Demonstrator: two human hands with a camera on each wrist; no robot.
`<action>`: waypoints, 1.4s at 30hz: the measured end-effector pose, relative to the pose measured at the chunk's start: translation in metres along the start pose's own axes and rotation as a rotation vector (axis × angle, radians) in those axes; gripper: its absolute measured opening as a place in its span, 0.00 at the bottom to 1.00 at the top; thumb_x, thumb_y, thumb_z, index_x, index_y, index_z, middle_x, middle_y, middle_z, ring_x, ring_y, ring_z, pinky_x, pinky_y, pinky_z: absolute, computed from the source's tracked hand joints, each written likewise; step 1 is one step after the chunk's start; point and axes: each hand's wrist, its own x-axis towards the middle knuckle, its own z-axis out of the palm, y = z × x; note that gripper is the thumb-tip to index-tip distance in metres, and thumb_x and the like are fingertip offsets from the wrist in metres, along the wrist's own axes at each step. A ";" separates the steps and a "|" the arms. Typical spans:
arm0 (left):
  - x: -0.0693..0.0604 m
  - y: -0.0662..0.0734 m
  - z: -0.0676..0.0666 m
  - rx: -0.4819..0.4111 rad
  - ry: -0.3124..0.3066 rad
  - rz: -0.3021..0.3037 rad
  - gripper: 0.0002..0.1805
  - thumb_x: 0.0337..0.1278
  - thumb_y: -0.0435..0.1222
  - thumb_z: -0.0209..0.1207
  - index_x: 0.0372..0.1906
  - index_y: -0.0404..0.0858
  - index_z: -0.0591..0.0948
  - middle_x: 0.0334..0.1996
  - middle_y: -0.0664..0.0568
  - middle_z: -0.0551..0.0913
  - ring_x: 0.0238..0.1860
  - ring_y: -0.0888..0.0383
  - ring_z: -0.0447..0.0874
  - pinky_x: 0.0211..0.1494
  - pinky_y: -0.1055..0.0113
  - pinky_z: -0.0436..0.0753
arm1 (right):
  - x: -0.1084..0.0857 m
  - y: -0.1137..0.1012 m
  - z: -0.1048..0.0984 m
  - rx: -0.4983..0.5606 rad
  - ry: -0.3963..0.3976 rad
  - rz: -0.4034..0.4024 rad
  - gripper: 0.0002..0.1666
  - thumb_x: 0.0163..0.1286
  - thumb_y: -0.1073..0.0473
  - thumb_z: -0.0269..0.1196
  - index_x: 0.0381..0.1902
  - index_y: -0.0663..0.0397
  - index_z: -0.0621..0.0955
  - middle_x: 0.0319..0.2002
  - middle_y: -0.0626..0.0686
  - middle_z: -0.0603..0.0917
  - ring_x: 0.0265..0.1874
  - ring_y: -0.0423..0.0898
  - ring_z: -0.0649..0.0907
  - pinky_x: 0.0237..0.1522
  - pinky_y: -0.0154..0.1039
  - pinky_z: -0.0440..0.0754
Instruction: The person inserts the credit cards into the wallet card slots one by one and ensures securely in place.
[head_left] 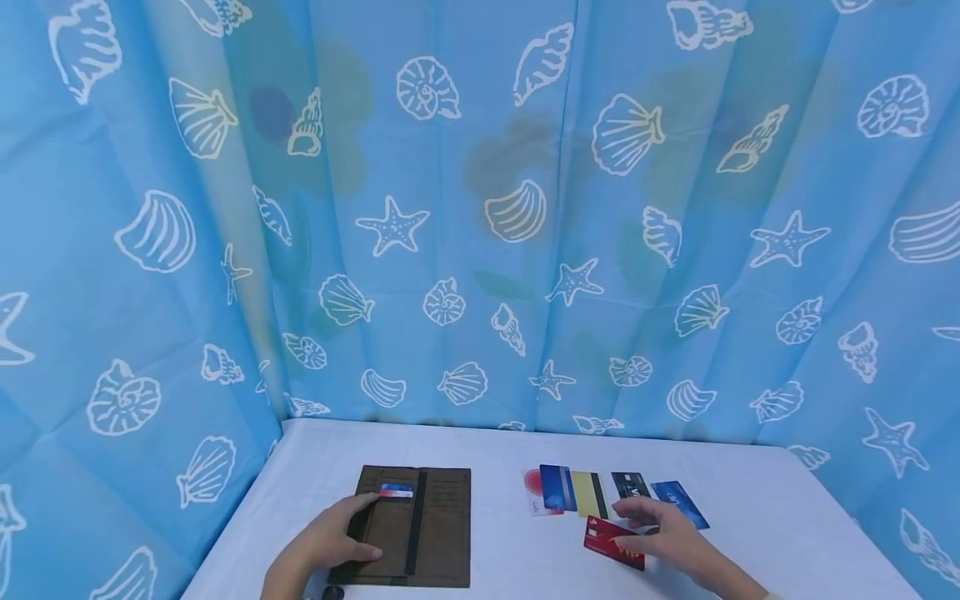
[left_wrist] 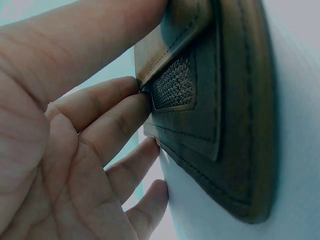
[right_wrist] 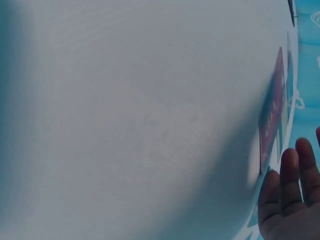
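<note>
An open brown wallet lies on the table at the left. A blue, white and red card shows at the top of a slot in its left half. My left hand rests at the wallet's left side, thumb and index finger over the leather. In the left wrist view, several fingertips touch the wallet's leather edge, near a mesh window. My right hand pinches a red card by its right end. That card stands tilted above its shadow in the right wrist view.
Behind the red card lie several more: a white card with a red circle, a blue card, a yellow one with a black stripe, a black one and another blue one. A shell-patterned blue curtain encloses the white table.
</note>
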 end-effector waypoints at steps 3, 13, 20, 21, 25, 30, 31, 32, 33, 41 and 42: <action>0.000 0.000 0.001 -0.001 0.000 0.000 0.45 0.37 0.41 0.78 0.66 0.37 0.73 0.64 0.35 0.74 0.67 0.32 0.68 0.66 0.34 0.69 | 0.001 0.000 0.003 -0.010 0.004 0.025 0.34 0.47 0.52 0.79 0.53 0.52 0.82 0.48 0.52 0.85 0.44 0.47 0.82 0.45 0.50 0.88; -0.002 0.002 0.002 -0.018 -0.008 -0.004 0.45 0.38 0.41 0.78 0.66 0.36 0.73 0.64 0.34 0.74 0.67 0.32 0.68 0.66 0.33 0.69 | 0.000 0.004 0.011 -0.057 -0.015 0.021 0.35 0.45 0.54 0.80 0.52 0.55 0.82 0.43 0.50 0.85 0.41 0.46 0.80 0.47 0.50 0.86; -0.003 0.002 0.003 -0.030 -0.019 -0.010 0.45 0.38 0.40 0.78 0.67 0.35 0.72 0.64 0.34 0.74 0.67 0.31 0.68 0.65 0.33 0.70 | -0.004 0.007 0.019 -0.102 -0.006 0.032 0.41 0.38 0.51 0.82 0.53 0.54 0.82 0.45 0.50 0.84 0.42 0.46 0.79 0.52 0.56 0.84; -0.004 0.002 0.004 -0.029 -0.018 -0.013 0.45 0.39 0.40 0.78 0.67 0.35 0.72 0.64 0.34 0.74 0.67 0.31 0.68 0.65 0.33 0.70 | -0.004 0.007 0.020 -0.103 -0.009 0.033 0.41 0.38 0.50 0.82 0.53 0.54 0.81 0.45 0.50 0.84 0.42 0.47 0.79 0.52 0.56 0.84; -0.004 0.002 0.004 -0.013 -0.013 -0.019 0.44 0.39 0.40 0.78 0.67 0.35 0.72 0.64 0.34 0.74 0.66 0.32 0.68 0.65 0.34 0.71 | 0.000 0.005 0.021 -0.135 -0.036 0.029 0.42 0.37 0.50 0.82 0.54 0.53 0.81 0.47 0.51 0.84 0.44 0.47 0.80 0.53 0.57 0.84; -0.005 0.001 0.001 -0.017 -0.013 -0.013 0.44 0.39 0.40 0.78 0.67 0.35 0.73 0.64 0.34 0.74 0.67 0.32 0.68 0.65 0.34 0.70 | 0.006 0.003 0.021 -0.171 -0.074 0.022 0.40 0.39 0.53 0.82 0.52 0.53 0.80 0.46 0.50 0.84 0.43 0.47 0.80 0.52 0.56 0.84; -0.005 0.001 0.000 -0.023 -0.012 -0.008 0.44 0.39 0.40 0.78 0.67 0.35 0.73 0.64 0.34 0.74 0.67 0.32 0.68 0.66 0.34 0.70 | 0.008 0.003 0.020 -0.171 -0.077 0.020 0.39 0.39 0.53 0.82 0.52 0.53 0.80 0.45 0.50 0.84 0.43 0.47 0.80 0.52 0.56 0.84; -0.005 0.002 0.000 -0.025 -0.011 -0.005 0.44 0.39 0.40 0.78 0.67 0.35 0.73 0.64 0.35 0.74 0.67 0.32 0.68 0.66 0.34 0.70 | 0.009 0.003 0.019 -0.173 -0.077 0.019 0.38 0.39 0.54 0.82 0.51 0.53 0.80 0.44 0.50 0.84 0.42 0.46 0.80 0.51 0.55 0.85; -0.004 0.002 -0.001 -0.025 -0.010 -0.001 0.44 0.39 0.40 0.78 0.67 0.35 0.73 0.64 0.35 0.74 0.67 0.32 0.68 0.66 0.34 0.70 | 0.011 0.003 0.019 -0.177 -0.078 0.016 0.37 0.40 0.55 0.82 0.50 0.54 0.80 0.43 0.49 0.83 0.42 0.46 0.79 0.51 0.54 0.85; -0.003 0.002 -0.003 -0.020 -0.001 0.001 0.45 0.38 0.40 0.78 0.66 0.36 0.73 0.64 0.35 0.74 0.67 0.32 0.68 0.66 0.34 0.70 | 0.018 0.001 0.016 -0.210 -0.086 0.040 0.38 0.37 0.52 0.83 0.46 0.55 0.79 0.39 0.50 0.81 0.40 0.46 0.79 0.48 0.52 0.86; -0.003 0.002 -0.003 -0.022 0.000 0.001 0.45 0.38 0.40 0.78 0.66 0.36 0.73 0.65 0.35 0.74 0.67 0.32 0.68 0.66 0.34 0.70 | 0.018 0.001 0.016 -0.208 -0.086 0.048 0.38 0.36 0.52 0.83 0.46 0.55 0.78 0.40 0.51 0.81 0.40 0.46 0.78 0.48 0.51 0.86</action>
